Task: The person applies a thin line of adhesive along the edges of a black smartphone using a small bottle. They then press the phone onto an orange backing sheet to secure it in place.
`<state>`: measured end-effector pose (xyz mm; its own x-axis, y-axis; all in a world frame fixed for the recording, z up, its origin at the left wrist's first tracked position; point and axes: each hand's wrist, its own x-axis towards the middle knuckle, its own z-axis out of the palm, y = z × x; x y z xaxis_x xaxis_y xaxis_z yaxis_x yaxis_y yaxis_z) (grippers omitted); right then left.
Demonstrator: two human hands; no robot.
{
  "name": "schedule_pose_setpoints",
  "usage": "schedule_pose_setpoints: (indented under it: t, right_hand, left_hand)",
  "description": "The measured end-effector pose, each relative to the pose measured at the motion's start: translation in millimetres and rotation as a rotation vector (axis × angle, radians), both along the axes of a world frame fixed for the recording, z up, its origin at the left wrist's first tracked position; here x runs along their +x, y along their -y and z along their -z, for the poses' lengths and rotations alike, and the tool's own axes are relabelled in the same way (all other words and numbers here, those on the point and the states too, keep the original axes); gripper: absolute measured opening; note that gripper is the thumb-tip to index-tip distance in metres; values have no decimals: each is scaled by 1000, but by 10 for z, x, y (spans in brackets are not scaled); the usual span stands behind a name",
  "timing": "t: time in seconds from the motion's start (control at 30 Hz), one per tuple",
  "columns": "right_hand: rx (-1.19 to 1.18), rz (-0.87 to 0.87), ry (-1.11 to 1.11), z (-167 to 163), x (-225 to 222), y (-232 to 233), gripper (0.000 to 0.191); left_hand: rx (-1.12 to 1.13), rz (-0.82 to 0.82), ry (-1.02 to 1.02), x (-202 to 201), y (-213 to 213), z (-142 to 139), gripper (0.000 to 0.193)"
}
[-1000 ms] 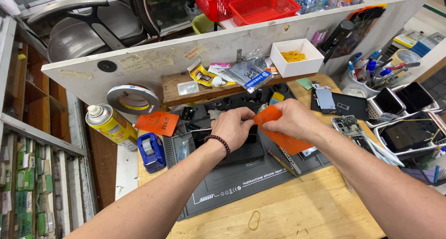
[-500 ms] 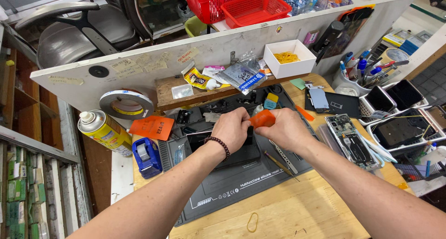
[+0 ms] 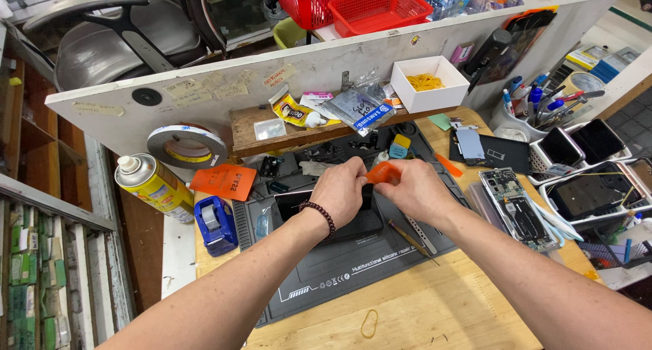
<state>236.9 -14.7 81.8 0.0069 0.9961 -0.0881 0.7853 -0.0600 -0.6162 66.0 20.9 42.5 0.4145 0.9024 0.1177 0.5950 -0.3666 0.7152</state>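
Over the grey mat (image 3: 353,268), left hand (image 3: 343,190) and right hand (image 3: 414,190) both pinch the orange piece (image 3: 382,172); best held level, close above the dark phone (image 3: 353,222).

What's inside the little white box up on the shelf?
The white box holds a small heap of yellow rubber bands. Its front wall hides the near part of the bottom, so anything lying there cannot be seen.

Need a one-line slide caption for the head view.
Both hands pinch an orange piece over a dark phone on a grey mat.
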Motion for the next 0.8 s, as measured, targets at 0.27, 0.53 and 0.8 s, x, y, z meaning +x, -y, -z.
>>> schedule_pose_setpoints:
  t: [0.27,0.53,0.8]
  right_hand:
    - [56,-13,11,-1,-20,-12,25]
    - [-66,74,-109,60,74,35,27]
    - [12,35,-59,146,35,24,25]
  left_hand:
    - [4,13,30,-20,-12,-64,10]
    - [12,16,35,-10,-2,-44,11]
    - [62,8,33,-1,-12,15,9]
